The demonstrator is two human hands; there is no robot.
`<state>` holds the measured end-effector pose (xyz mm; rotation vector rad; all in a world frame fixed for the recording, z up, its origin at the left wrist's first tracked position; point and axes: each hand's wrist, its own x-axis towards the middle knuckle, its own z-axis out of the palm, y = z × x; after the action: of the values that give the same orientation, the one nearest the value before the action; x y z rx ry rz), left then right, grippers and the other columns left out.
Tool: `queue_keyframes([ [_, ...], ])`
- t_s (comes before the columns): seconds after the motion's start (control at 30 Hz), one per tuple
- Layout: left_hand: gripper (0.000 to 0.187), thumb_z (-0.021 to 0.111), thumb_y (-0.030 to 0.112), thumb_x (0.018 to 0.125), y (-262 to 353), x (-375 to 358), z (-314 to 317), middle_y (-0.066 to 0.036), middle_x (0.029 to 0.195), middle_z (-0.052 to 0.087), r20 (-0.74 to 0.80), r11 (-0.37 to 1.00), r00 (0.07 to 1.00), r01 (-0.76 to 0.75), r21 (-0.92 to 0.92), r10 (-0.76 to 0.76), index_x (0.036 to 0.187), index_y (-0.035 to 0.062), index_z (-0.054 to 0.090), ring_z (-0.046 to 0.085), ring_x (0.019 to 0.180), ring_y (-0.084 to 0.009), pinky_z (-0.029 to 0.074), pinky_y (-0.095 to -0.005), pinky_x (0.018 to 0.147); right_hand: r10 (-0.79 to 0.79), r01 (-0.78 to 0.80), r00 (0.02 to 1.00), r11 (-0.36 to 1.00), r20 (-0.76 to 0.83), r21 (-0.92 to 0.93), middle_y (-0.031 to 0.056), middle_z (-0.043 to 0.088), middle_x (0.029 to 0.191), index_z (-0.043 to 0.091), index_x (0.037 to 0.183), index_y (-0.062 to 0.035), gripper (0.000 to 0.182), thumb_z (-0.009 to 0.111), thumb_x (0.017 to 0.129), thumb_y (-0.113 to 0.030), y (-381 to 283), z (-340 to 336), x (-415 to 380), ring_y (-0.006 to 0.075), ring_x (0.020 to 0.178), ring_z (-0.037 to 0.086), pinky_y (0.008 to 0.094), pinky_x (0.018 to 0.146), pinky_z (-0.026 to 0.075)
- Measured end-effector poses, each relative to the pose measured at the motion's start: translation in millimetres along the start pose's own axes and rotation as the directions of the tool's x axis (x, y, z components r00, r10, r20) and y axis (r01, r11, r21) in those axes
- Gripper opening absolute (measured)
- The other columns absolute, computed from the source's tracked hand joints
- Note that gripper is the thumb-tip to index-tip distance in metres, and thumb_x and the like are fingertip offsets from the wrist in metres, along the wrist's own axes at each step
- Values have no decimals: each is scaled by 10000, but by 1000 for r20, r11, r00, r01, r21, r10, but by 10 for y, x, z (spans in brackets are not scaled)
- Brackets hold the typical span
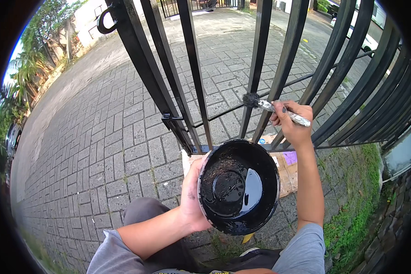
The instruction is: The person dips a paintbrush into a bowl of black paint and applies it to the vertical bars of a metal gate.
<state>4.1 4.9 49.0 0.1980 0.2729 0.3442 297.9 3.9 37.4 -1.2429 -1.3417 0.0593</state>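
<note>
My left hand [194,196] grips a round tub [239,186] from its left side, tilted so its inside faces me. Black paint coats its walls, and a glossy pool lies at the bottom. In my right hand [291,119] is a paintbrush [274,107], its white handle smeared with paint. The brush's black bristles point left and meet, or nearly meet, a vertical bar of the black metal gate [260,50]. Dark smudges mark the fingers of my right hand.
Flattened cardboard [285,176] lies under the gate's lower edge. Brick paving [105,132] spreads to the left and beyond the bars. Grass [358,201] grows at the right beside a low wall. A white car [367,43] stands behind the bars.
</note>
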Motion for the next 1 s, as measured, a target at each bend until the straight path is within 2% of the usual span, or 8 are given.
queue_keyframes([
  [0.1,565,467,566,1001,-25,14,-3,-76,1286,671,10,1000,1000,4,-16,-4,1318,125,624,655,1138,-242,521,-457,999,-125,156,964,981,-236,118,139,705,689,740,980,99,426,689,1004,-323,-178,-20,119,153,547,672,251,508,529],
  [0.2,569,478,571,995,-15,42,-50,-80,1291,667,17,997,998,58,-50,-57,1326,129,617,651,1146,-247,518,-460,1004,30,83,973,880,-230,467,213,693,722,706,1010,153,567,568,1057,-396,-166,-47,172,219,573,690,275,478,540],
  [0.37,580,487,579,988,-4,29,-37,-86,1290,666,2,999,1000,26,-38,-26,1337,132,611,649,1148,-248,516,-461,1003,221,-313,934,886,282,343,146,701,702,748,1031,93,480,712,979,-383,-35,9,71,157,562,674,255,499,528],
  [0.43,579,485,578,989,9,42,-37,-86,1289,667,-11,999,1000,17,-33,-18,1336,132,611,649,1146,-247,516,-461,1003,213,-232,956,970,203,78,130,703,699,751,1033,83,350,761,956,-258,13,118,75,145,559,675,247,498,528],
  [0.6,550,473,557,1000,38,78,-71,-79,1278,669,-31,999,999,33,-21,-34,1320,133,617,652,1139,-244,522,-450,993,186,-177,982,955,-16,237,103,702,687,753,977,71,234,761,950,-161,99,-81,115,118,541,667,221,486,514],
  [0.7,539,468,551,1002,31,95,-20,-73,1262,675,-150,999,989,0,35,5,1302,132,627,655,1127,-240,527,-440,982,74,-71,990,997,-117,26,118,703,686,751,983,79,244,762,949,-163,65,-191,134,125,551,677,221,486,519],
  [0.83,533,472,547,997,46,114,2,-70,1244,684,-135,1000,991,-6,23,9,1283,129,640,659,1114,-233,530,-433,972,2,4,999,985,-38,172,122,711,700,756,1009,75,253,765,947,-170,-158,-245,100,136,568,690,229,506,540],
  [1.0,521,473,531,995,44,110,-15,-70,1232,691,-84,999,996,-22,30,24,1266,123,651,664,1102,-231,533,-430,969,-422,426,905,894,-54,137,168,738,871,740,1127,59,329,797,892,-163,-278,-164,168,193,775,733,294,666,586],
])
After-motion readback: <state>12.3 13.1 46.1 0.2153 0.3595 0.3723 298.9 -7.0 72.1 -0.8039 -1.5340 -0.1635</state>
